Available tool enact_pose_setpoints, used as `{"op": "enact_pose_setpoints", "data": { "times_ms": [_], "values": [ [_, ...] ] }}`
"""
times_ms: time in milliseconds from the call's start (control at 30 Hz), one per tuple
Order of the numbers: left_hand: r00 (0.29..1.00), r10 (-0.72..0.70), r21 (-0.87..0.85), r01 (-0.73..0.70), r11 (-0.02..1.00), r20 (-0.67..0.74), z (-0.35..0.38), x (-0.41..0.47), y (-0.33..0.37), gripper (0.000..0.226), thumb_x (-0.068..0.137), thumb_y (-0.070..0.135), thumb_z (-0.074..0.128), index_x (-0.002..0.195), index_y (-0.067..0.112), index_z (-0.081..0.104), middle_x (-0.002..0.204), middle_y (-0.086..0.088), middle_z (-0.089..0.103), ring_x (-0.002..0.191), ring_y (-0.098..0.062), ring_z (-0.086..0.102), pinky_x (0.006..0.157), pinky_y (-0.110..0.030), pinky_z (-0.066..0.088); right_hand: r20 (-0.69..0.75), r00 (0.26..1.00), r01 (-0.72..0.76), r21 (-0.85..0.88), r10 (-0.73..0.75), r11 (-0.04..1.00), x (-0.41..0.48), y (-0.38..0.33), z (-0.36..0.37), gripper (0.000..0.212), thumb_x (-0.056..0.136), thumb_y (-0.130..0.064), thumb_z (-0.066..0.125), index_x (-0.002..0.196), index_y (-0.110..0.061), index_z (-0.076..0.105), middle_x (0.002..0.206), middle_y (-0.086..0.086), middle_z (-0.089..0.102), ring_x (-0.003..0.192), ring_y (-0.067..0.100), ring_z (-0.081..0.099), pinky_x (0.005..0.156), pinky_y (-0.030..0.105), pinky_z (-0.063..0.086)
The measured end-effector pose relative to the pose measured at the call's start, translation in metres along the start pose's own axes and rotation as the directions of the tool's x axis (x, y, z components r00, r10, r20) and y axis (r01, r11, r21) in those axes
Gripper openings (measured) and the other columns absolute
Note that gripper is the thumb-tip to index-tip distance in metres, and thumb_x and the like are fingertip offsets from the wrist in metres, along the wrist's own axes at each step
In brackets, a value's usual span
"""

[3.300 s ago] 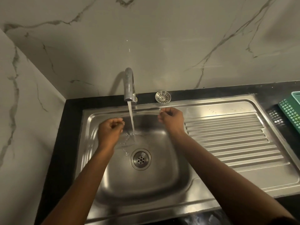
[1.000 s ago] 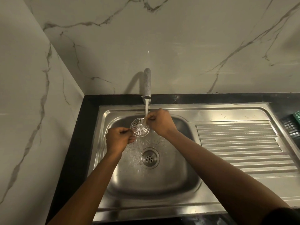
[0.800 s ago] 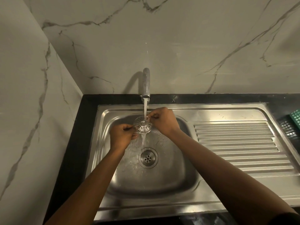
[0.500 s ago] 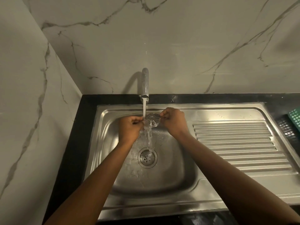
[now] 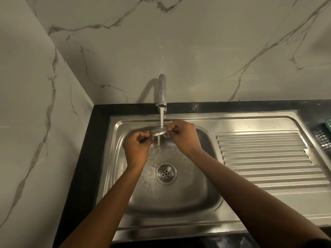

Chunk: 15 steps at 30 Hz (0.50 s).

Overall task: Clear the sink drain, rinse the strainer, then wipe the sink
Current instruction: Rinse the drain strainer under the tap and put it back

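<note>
left hand [image 5: 137,149] and right hand [image 5: 184,136] each pinching the round metal strainer [image 5: 159,131], near-flat under running water [image 5: 161,118]

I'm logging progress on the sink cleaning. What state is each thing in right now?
Tap: running, stream falling onto the strainer.
Strainer: out of the drain, held nearly flat under the stream.
Left hand: pinching the strainer's left edge.
Right hand: pinching the strainer's right edge.
Drain: uncovered, holes showing.
Sink: wet around the drain.
Basket: on the counter, mostly out of frame.
</note>
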<state>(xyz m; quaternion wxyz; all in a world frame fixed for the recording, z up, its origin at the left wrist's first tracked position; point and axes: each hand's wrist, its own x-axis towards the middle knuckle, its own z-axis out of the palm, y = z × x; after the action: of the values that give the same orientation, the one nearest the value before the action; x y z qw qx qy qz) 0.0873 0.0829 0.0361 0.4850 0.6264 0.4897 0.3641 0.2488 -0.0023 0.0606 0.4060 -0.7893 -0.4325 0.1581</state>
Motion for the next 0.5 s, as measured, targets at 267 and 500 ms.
{"op": "enact_pose_setpoints", "data": {
  "times_ms": [267, 500],
  "values": [
    [0.998, -0.003, -0.03, 0.001, 1.0, -0.061, -0.0075, -0.0047, -0.0085, 0.016, 0.08, -0.002, 0.085, 0.091, 0.007, 0.079, 0.09, -0.001, 0.081, 0.086, -0.015, 0.079, 0.086, -0.032, 0.063, 0.016, 0.995, 0.102, 0.001, -0.102, 0.995, 0.0023, -0.003, 0.0074, 0.019, 0.087, -0.001, 0.072, 0.084, -0.019, 0.072, 0.083, -0.008, 0.073, 0.077, 0.005, 0.07, 0.075, 0.02, 0.059],
    [0.999, 0.008, -0.069, -0.011, 0.998, -0.047, -0.0032, -0.004, -0.005, 0.014, 0.082, -0.001, 0.084, 0.093, 0.006, 0.079, 0.093, -0.001, 0.081, 0.088, -0.012, 0.079, 0.086, -0.025, 0.062, 0.016, 0.996, 0.086, 0.022, -0.087, 0.996, 0.0071, -0.0039, 0.0017, 0.024, 0.089, -0.004, 0.072, 0.088, -0.027, 0.07, 0.087, -0.009, 0.075, 0.081, 0.002, 0.071, 0.077, 0.012, 0.057]
  ]
}}
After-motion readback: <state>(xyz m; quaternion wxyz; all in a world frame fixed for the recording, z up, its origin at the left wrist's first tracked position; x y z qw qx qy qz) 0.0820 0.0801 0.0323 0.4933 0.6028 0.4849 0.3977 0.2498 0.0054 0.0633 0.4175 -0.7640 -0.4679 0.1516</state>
